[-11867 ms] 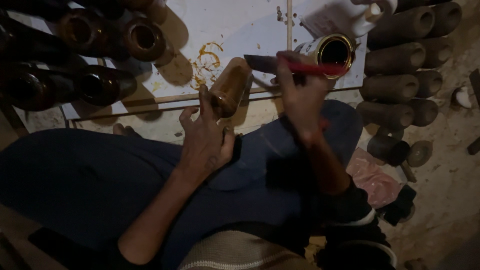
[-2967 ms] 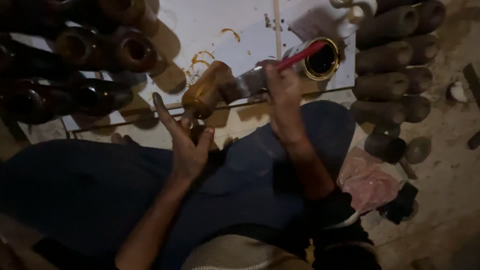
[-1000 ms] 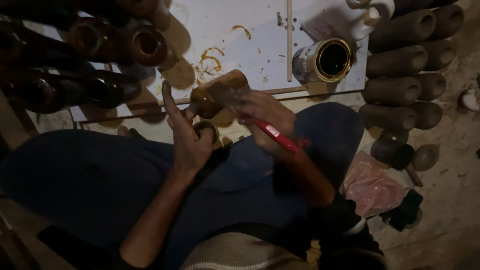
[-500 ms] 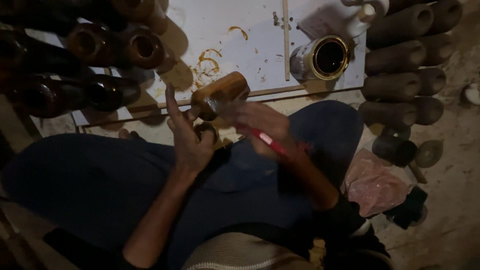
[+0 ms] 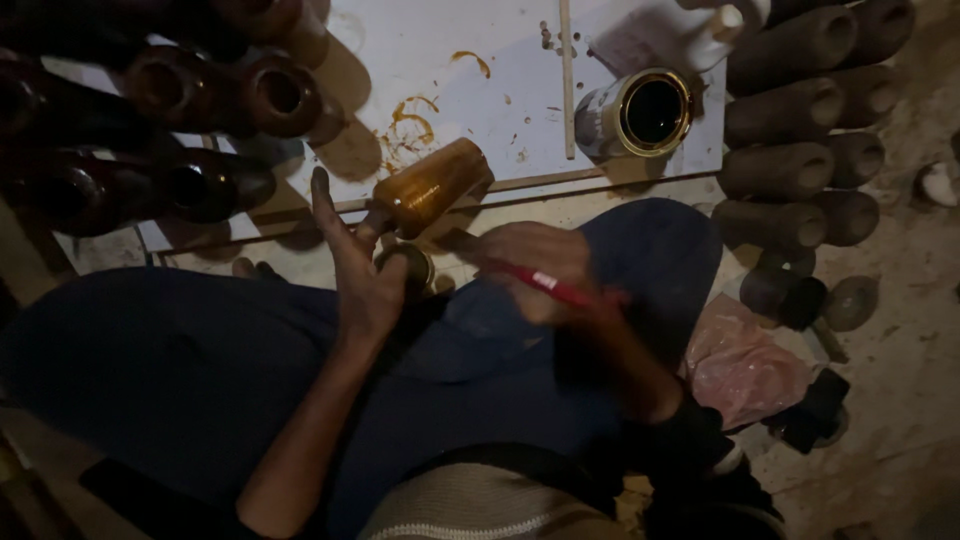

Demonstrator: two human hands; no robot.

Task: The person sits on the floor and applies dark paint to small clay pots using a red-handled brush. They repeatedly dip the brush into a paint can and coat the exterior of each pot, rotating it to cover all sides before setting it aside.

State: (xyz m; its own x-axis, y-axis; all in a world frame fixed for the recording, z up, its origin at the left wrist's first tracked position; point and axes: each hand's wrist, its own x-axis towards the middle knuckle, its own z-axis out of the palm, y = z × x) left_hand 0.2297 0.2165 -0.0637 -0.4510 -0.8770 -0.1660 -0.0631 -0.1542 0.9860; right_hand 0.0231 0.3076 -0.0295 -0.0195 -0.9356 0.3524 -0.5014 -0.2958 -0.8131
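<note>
Fingers of the left hand are spread and extended, the palm steadying the narrow end of a glossy amber-brown wooden piece; fingers of the right hand are curled around a red-handled brush, which is blurred.

Surroundings, largest first: a rough, dusty floor under dim light; the person's dark blue trousers filling the lower field; a white board lying flat, marked with orange-brown rings and smears.

Work piece: roughly cylindrical, wider at the far end, wet-looking and shiny, lying tilted across the near edge of the board, just above the knees and between the two hands. A small round tin sits just below it, beside the left palm.

Counts: dark, finished glossy pieces lie in a cluster at upper left, at least five visible, the rest lost in shadow. Dull, uncoated pieces are stacked at right, about eight discernible. One open can with a brass-coloured rim rests on the board. One thin stick lies beside the can. One pink rag lies on the floor near the right knee.
</note>
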